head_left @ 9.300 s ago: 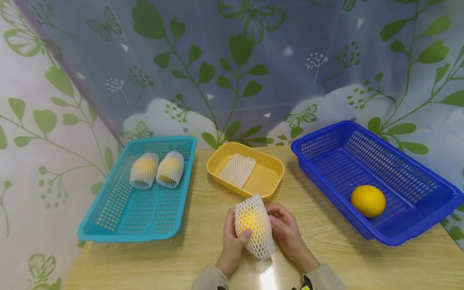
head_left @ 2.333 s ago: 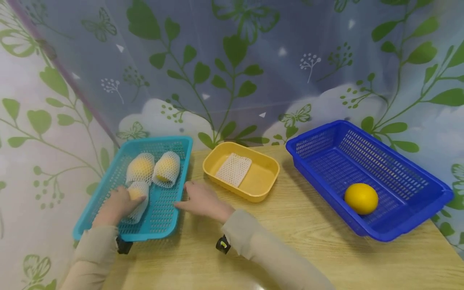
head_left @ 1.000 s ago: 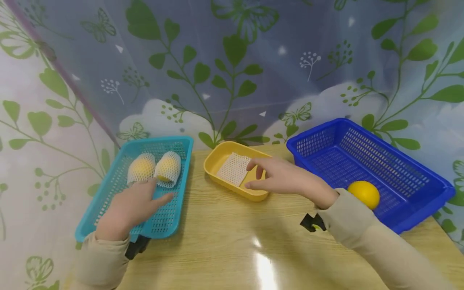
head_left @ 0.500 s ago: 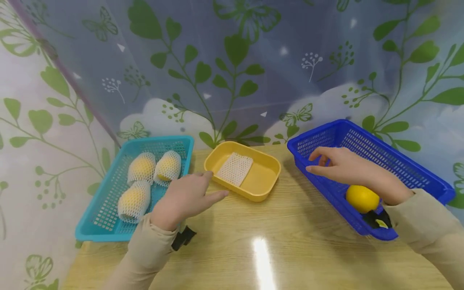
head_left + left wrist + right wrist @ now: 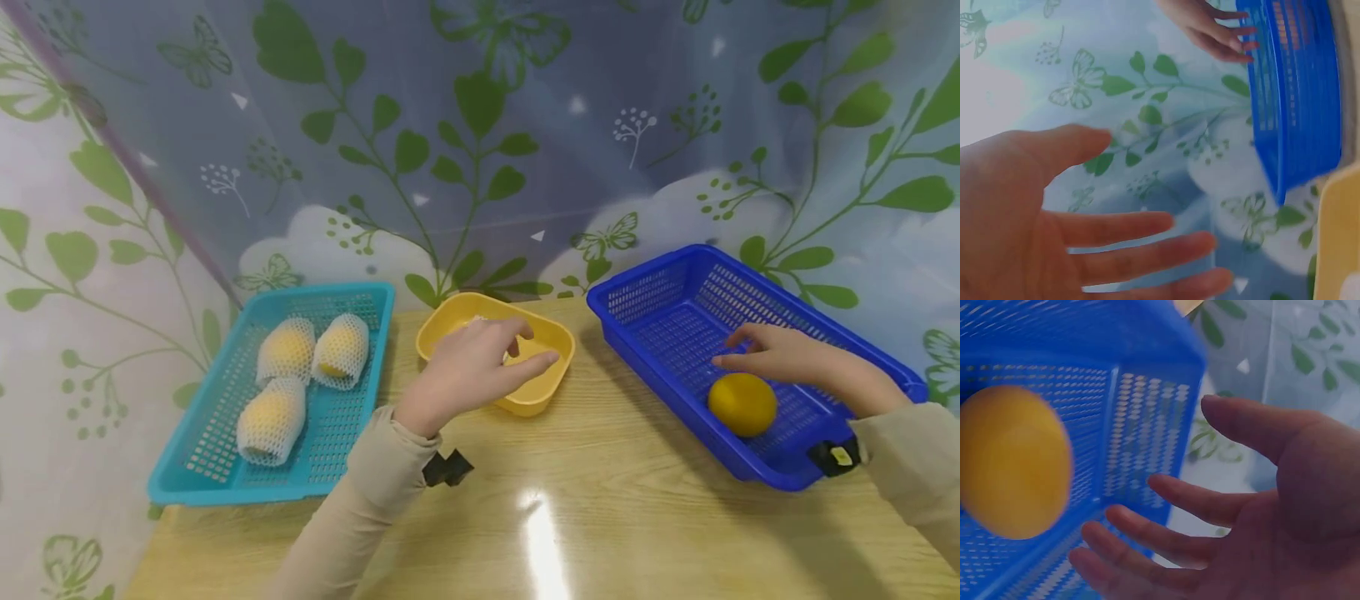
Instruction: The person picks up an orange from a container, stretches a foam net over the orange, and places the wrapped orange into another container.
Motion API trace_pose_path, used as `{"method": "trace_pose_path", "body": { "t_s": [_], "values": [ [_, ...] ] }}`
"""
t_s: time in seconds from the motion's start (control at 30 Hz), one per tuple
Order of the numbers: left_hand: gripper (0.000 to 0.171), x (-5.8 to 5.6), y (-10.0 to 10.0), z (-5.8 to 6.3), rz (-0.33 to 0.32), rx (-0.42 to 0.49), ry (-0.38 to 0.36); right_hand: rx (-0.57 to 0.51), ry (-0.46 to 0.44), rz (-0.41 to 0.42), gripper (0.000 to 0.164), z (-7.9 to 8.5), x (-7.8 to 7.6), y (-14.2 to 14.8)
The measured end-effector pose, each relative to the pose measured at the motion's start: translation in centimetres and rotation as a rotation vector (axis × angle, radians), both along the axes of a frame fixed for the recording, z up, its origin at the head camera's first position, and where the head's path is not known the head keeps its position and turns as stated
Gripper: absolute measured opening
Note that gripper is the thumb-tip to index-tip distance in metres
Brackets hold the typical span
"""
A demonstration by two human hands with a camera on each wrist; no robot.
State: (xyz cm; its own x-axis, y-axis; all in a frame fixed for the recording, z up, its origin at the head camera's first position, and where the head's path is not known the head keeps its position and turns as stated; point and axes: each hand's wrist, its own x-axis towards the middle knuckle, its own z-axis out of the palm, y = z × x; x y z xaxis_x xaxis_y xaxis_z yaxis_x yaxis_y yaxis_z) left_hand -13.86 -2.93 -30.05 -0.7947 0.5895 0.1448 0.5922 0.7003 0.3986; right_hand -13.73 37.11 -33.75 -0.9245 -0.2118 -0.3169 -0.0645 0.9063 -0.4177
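Observation:
My left hand (image 5: 468,367) hovers over the yellow tray (image 5: 551,383), holding nothing, and covers most of the white foam net sleeve in it. Its fingers look loosely extended in the left wrist view. Over the blue basket (image 5: 637,367) is my right hand (image 5: 787,358), just above and behind a smooth yellow fruit (image 5: 742,408). In the right wrist view the right hand (image 5: 1297,537) has its fingers spread apart from the fruit (image 5: 1016,462). Three yellow fruits in white foam nets, one of them the front netted fruit (image 5: 272,423), lie in the teal basket (image 5: 330,458).
All three containers stand on a wooden table (image 5: 480,517), teal at left, yellow in the middle, blue at right. A curtain (image 5: 525,167) printed with leaves and butterflies hangs directly behind. The blue basket's raised rim surrounds the loose fruit.
The third netted fruit now lies in the teal basket, released by my left hand. That hand has moved right to the yellow tray. My right hand has moved right to above the fruit.

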Motion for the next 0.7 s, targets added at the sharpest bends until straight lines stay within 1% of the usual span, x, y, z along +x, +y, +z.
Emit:
{"method": "trace_pose_path", "body": {
  "t_s": [0.03, 0.1, 0.17, 0.23, 0.3, 0.43, 0.5, 0.57, 0.63, 0.7],
  "values": [
    [0.045, -0.1, 0.5, -0.1, 0.001, 0.007, 0.017, -0.017, -0.029, -0.017, 0.066, -0.3, 0.0, 0.4],
    [0.045, -0.2, 1.6, -0.5, 0.003, 0.032, 0.027, -0.053, -0.088, -0.052, 0.071, -0.8, 0.0, 1.0],
    [0.041, -0.3, 2.6, -1.0, 0.006, 0.06, 0.04, -0.099, -0.158, -0.086, 0.076, -1.2, 0.0, 1.5],
    [0.036, -0.6, 3.6, -1.6, 0.013, 0.09, 0.075, -0.135, -0.215, -0.114, 0.079, -1.6, 0.0, 1.9],
    [0.031, -0.9, 4.5, -2.3, 0.031, 0.113, 0.138, -0.159, -0.256, -0.129, 0.081, -1.9, 0.0, 2.1],
    [0.026, -1.8, 6.4, -4.1, 0.077, 0.128, 0.335, -0.175, -0.299, -0.138, 0.083, -2.6, 0.0, 2.2],
    [0.026, -2.1, 7.4, -5.0, 0.105, 0.102, 0.426, -0.179, -0.315, -0.14, 0.084, -2.8, 0.1, 2.0],
    [0.026, -2.3, 8.4, -5.8, 0.132, 0.059, 0.496, -0.182, -0.332, -0.135, 0.085, -2.9, 0.2, 1.9],
    [0.028, -2.4, 9.4, -6.4, 0.155, -0.005, 0.535, -0.186, -0.348, -0.141, 0.087, -3.0, 0.2, 1.6],
    [0.031, -2.6, 10.4, -6.9, 0.166, -0.065, 0.544, -0.187, -0.366, -0.145, 0.088, -3.1, 0.2, 1.4]
  ]
}}
